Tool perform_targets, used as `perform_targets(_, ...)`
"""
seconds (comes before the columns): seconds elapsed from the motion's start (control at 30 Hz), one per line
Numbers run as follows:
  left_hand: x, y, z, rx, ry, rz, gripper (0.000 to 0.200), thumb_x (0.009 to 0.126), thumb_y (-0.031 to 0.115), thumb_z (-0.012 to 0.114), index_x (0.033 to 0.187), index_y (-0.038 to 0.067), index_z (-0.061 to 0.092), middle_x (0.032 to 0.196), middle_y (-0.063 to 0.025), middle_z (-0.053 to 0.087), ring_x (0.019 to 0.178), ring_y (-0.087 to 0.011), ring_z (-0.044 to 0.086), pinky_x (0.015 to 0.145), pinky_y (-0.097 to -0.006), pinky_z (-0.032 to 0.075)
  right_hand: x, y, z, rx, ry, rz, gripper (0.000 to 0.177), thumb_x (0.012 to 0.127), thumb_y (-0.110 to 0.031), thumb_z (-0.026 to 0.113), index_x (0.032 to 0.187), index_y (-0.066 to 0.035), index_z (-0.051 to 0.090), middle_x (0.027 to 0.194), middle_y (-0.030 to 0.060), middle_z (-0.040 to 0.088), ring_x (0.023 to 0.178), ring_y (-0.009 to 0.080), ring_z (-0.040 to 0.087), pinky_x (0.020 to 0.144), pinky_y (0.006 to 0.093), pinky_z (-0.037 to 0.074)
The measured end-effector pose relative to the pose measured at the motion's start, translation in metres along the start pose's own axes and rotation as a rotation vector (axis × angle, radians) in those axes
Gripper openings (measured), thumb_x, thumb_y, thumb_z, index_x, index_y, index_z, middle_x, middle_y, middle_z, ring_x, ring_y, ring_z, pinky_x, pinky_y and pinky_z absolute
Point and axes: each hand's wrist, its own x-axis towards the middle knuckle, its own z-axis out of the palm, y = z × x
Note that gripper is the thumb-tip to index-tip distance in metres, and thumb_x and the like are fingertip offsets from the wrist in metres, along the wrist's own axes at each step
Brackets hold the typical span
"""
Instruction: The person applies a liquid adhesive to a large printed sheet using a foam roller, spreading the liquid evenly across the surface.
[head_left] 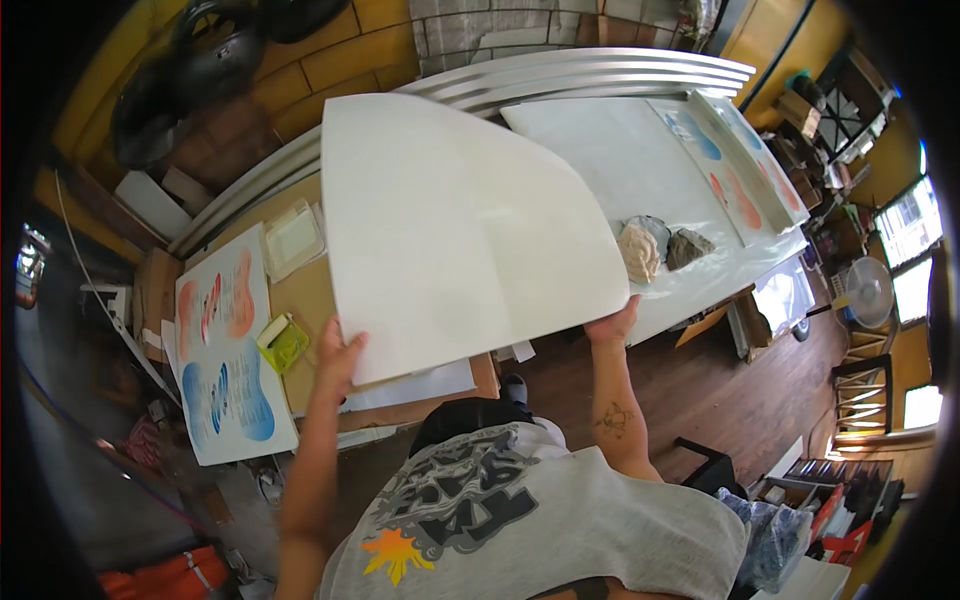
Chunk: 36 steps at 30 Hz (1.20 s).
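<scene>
1. L grip [340,352] & R grip [612,325] each pinch white sheet [460,230] at its near edge; sheet spreads ahead of both, over surface [308,298].
2. Hold both grips level so it doesn't sag or crease.

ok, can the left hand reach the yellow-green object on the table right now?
Probably, once freed: the left hand grips the white sheet; the yellow-green object sits just beside it, nothing between.

No legible text, lettering on grey T-shirt [470,500] upside down, unreadable
</scene>
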Motion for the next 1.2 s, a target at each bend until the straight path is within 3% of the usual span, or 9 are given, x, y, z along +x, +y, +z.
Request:
perform_targets(0.2,-0.019,-0.132,-0.001,-0.080,0.079,-0.291,0.044,0.083,-0.005,0.067,0.125,-0.003,0.053,0.110,-0.0120,0.066,0.099,-0.0196,0.064,0.088,-0.0334,0.051,-0.020,0.013,-0.016,0.096,0.058,0.115,0.105,0.087,-0.085,0.017,0.147,-0.001,0.039,0.148,0.0153,0.047,0.135,0.0339,0.043,0.113,0.0485,0.033)
perform_targets(0.27,-0.019,-0.152,-0.006,0.020,0.108,-0.244,0.045,0.082,-0.006,0.066,0.126,-0.003,0.054,0.112,-0.0126,0.067,0.100,-0.0203,0.064,0.089,-0.0334,0.051,-0.024,0.020,-0.014,0.084,-0.163,0.191,0.114,0.082,-0.089,0.017,0.147,0.003,0.036,0.147,0.0187,0.046,0.135,0.0346,0.044,0.114,0.0481,0.032)
perform_targets(0.5,0.006,-0.201,-0.034,0.244,0.025,-0.156,0.052,0.088,-0.006,0.059,0.138,0.003,0.050,0.121,-0.0115,0.064,0.109,-0.0210,0.062,0.093,-0.0338,0.049,-0.017,0.071,0.044,-0.265,-0.387,0.613,0.113,0.082,-0.089,0.015,0.147,0.000,0.039,0.145,0.0168,0.050,0.124,0.0313,0.053,0.109,0.0442,0.038)
perform_targets(0.57,0.010,-0.186,-0.032,0.116,-0.022,-0.314,0.049,0.091,-0.001,0.057,0.139,0.004,0.050,0.121,-0.0110,0.065,0.109,-0.0207,0.062,0.092,-0.0355,0.051,0.003,0.110,0.033,-0.190,-0.797,0.865,0.106,0.086,-0.086,0.017,0.149,-0.003,0.038,0.143,0.0140,0.053,0.111,0.0257,0.058,0.100,0.0416,0.043)
perform_targets(0.7,0.019,-0.167,-0.030,-0.364,-0.128,-0.570,0.040,0.101,0.018,0.048,0.139,0.008,0.052,0.120,-0.0093,0.065,0.109,-0.0214,0.063,0.086,-0.0401,0.054,-0.063,0.211,0.070,-1.359,-0.659,0.749,0.083,0.097,-0.069,0.031,0.148,-0.005,0.040,0.135,0.0101,0.060,0.103,0.0196,0.059,0.087,0.0394,0.049)
perform_targets(0.73,0.022,-0.167,-0.031,-0.396,-0.115,-0.611,0.042,0.101,0.025,0.044,0.140,0.009,0.051,0.123,-0.0102,0.064,0.106,-0.0229,0.064,0.088,-0.0410,0.053,-0.073,0.229,0.060,-1.516,-0.652,0.610,0.063,0.100,-0.050,0.048,0.140,-0.002,0.051,0.119,0.0106,0.069,0.093,0.0170,0.063,0.078,0.0345,0.053)
perform_targets(0.9,0.014,-0.175,-0.050,-0.530,-0.060,-0.708,0.045,0.103,0.036,0.037,0.137,0.009,0.051,0.120,-0.0104,0.067,0.104,-0.0239,0.065,0.093,-0.0426,0.050,-0.105,0.236,-0.022,-1.544,-0.485,0.351,0.022,0.092,-0.018,0.065,0.096,0.002,0.074,0.074,0.0092,0.072,0.064,0.0139,0.066,0.061,0.0294,0.053)
perform_targets(1.03,0.013,-0.199,-0.053,-0.616,-0.060,-0.727,0.046,0.105,0.037,0.033,0.137,0.009,0.051,0.125,-0.0092,0.066,0.113,-0.0245,0.061,0.099,-0.0431,0.045,-0.135,0.174,-0.054,-1.952,-0.326,0.210,0.032,0.087,-0.025,0.072,0.073,0.003,0.072,0.058,0.0087,0.066,0.052,0.0132,0.063,0.054,0.0298,0.052)
perform_targets(1.2,0.014,-0.207,-0.047,-0.544,0.012,-0.721,0.048,0.102,0.040,0.044,0.136,0.008,0.051,0.123,-0.0094,0.067,0.112,-0.0243,0.062,0.100,-0.0419,0.045,-0.156,0.119,-0.139,-1.877,0.068,0.243,0.037,0.087,-0.032,0.073,0.067,0.000,0.072,0.057,0.0097,0.066,0.048,0.0149,0.062,0.051,0.0320,0.051)
